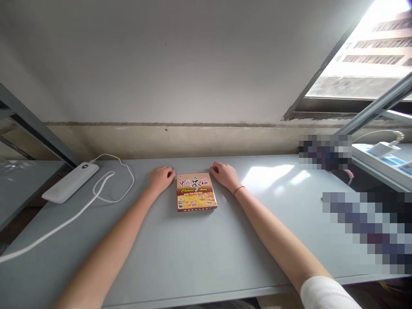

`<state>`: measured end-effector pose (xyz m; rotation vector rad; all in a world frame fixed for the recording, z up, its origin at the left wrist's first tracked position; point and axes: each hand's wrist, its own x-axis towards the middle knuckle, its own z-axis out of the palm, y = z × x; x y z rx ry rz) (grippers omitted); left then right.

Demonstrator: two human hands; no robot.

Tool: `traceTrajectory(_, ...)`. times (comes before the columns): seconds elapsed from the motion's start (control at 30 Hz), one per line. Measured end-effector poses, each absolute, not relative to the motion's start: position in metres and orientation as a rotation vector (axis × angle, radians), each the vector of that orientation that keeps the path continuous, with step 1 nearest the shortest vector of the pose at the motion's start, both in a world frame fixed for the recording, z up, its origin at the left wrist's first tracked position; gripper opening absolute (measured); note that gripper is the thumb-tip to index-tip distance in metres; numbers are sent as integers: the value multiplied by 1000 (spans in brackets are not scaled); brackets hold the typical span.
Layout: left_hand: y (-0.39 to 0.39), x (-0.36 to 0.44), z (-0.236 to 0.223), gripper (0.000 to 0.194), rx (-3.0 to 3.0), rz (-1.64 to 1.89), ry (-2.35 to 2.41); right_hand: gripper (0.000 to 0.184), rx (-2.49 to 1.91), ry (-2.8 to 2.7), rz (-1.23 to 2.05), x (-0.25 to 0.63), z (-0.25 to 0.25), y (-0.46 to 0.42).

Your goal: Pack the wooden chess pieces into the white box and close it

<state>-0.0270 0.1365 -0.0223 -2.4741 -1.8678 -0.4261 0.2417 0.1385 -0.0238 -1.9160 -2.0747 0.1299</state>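
**No grip observed**

The left hand (161,179) and right hand (224,176) lie palm down on the grey desk (180,262), relaxed, neither clenched nor grasping. A flat Chinese chess box (196,192) lies between them near the desk's far edge, its upper corners just beside the fingertips (171,172); contact cannot be confirmed. A red string bracelet (238,189) circles the right wrist. A white power bank (71,182) lies left, its white cable (58,225) looped across the desk.
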Motion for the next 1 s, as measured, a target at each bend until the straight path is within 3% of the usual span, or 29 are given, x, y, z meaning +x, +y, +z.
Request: traceTrajectory(1.0, 129, -31, -25, 26, -2502, -473, -1841, 25, -1780, -2144, 111, 247, -26, 125)
